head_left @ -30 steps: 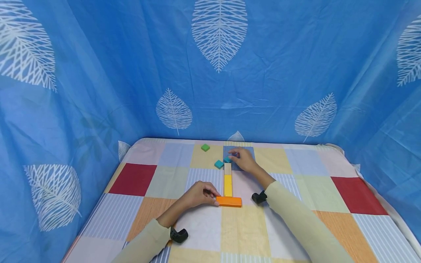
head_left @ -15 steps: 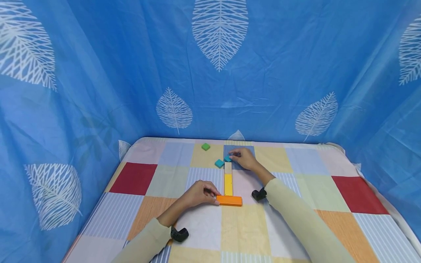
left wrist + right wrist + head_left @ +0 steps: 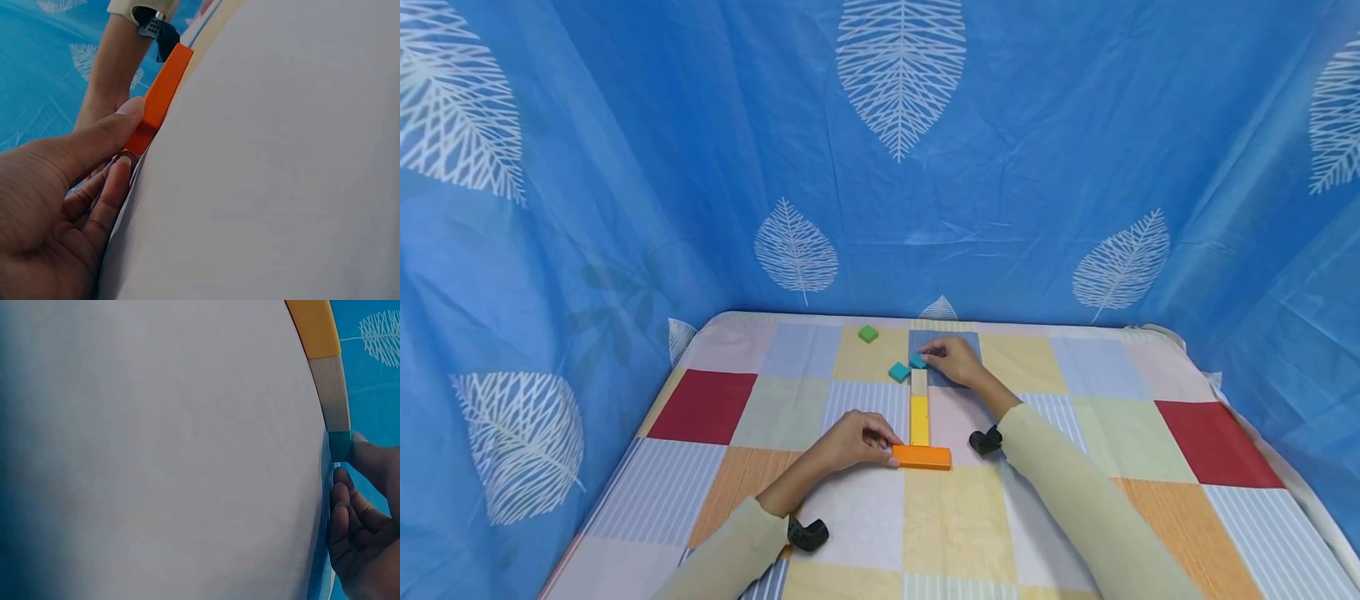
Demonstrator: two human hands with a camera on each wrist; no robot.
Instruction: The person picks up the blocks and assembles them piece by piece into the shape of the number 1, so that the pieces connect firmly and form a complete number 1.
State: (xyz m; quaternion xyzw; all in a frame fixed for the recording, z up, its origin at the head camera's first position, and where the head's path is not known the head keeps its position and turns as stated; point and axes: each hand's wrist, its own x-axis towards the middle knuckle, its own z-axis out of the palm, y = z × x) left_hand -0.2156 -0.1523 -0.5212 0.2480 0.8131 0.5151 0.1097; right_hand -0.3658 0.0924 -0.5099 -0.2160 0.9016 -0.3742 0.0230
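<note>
At the near end of a line of blocks, my left hand holds the left end of an orange block between thumb and fingers. Beyond it, a yellow block and a pale wood-coloured block run straight away from me, forming a T with the orange one. My right hand pinches a small teal block at the far end of the pale block. In the right wrist view this teal block abuts the pale block, thumb on its side. A second teal block lies just left of it.
A green block lies farther back, near the table's rear edge. Patchwork cloth covers the table. Blue curtains with white leaf prints hang behind and on both sides. Each wrist wears a black device.
</note>
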